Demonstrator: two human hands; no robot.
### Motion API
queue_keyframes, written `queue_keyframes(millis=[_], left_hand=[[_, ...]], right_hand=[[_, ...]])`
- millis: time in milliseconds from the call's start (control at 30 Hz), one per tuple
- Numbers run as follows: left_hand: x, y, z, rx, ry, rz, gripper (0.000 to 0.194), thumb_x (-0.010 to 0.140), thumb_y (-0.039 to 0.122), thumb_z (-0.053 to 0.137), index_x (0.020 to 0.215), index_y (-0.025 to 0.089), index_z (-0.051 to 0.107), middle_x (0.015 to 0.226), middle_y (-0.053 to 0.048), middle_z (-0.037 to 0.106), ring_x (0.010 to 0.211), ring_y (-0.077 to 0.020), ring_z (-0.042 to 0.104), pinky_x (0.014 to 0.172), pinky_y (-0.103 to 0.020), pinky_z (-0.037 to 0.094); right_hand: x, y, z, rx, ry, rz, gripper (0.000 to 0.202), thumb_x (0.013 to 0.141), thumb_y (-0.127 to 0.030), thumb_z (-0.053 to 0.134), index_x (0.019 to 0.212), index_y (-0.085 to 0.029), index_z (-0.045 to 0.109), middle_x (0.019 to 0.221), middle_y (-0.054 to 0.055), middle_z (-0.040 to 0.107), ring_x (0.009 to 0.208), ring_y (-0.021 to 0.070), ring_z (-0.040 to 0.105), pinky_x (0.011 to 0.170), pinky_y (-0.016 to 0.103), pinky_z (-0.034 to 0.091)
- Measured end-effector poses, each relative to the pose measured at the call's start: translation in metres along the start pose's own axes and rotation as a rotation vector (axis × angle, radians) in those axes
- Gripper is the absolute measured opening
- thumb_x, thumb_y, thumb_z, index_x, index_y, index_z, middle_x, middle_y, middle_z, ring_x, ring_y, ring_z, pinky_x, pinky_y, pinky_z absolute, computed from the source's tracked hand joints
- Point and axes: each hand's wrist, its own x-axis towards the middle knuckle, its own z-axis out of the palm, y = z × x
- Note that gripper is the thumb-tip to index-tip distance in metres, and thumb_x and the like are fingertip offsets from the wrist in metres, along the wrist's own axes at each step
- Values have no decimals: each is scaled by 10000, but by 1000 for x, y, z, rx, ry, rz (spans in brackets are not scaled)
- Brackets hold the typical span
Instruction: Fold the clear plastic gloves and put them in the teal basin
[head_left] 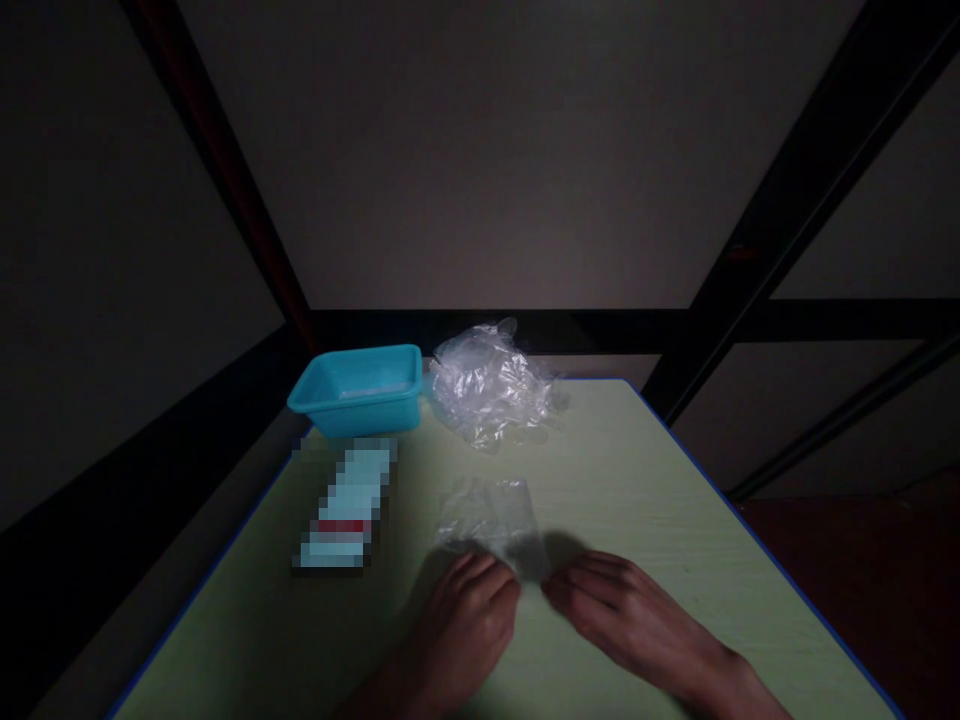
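A thin, see-through plastic piece [491, 512] lies flat and wrinkled on the table in front of me; whether it is a bag or a glove I cannot tell. At its near left edge, my left hand [474, 615] is closed, fingers curled down on the plastic. My right hand [611, 605] pinches at the near right corner, thumb and fingertips together. Both hands partly cover the near edge. Farther back sits a crumpled heap of shiny clear plastic [491, 385], with some rounded ends sticking out.
A blue plastic basket [367, 415] stands at the table's far left corner. In front of it lies a pixelated, light-coloured oblong object [352, 500] with a red band. The pale green table [637, 500] has a blue edge and stands against a panelled wall [495, 180].
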Motion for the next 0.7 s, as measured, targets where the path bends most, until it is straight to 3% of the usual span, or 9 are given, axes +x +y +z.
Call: queue_keyframes(millis=[133, 267, 467, 700], left_hand=[[2, -1, 3, -26, 26, -39, 200, 705, 5, 489, 708, 173, 597, 721, -15, 639, 692, -177, 598, 667, -311, 502], [6, 4, 2, -28, 76, -60, 201, 691, 8, 472, 698, 167, 596, 697, -31, 632, 670, -194, 598, 647, -339, 525], [1, 6, -5, -56, 84, -80, 235, 672, 10, 477, 783, 170, 608, 861, -59, 682, 798, -217, 636, 728, -364, 555], [-33, -32, -10, -42, 144, -221, 457, 663, 68, 554, 1104, 186, 561, 1051, -92, 680, 953, -254, 646, 821, -400, 550]], right_hand=[[-5, 5, 3, 50, -15, 69, 239, 921, -270, 441, 1067, -143, 582, 874, 77, 693, 785, 194, 644, 706, 332, 525], [2, 6, 11, 27, 4, 98, 246, 897, -197, 473, 1108, -150, 591, 1042, 95, 689, 940, 208, 639, 811, 353, 524], [11, 7, 20, 34, 49, 84, 197, 898, -120, 452, 943, -136, 643, 928, 70, 718, 824, 189, 662, 759, 327, 534], [7, 12, 19, 44, -16, 130, 214, 921, -141, 414, 904, -153, 627, 838, 65, 704, 767, 181, 642, 730, 327, 506]])
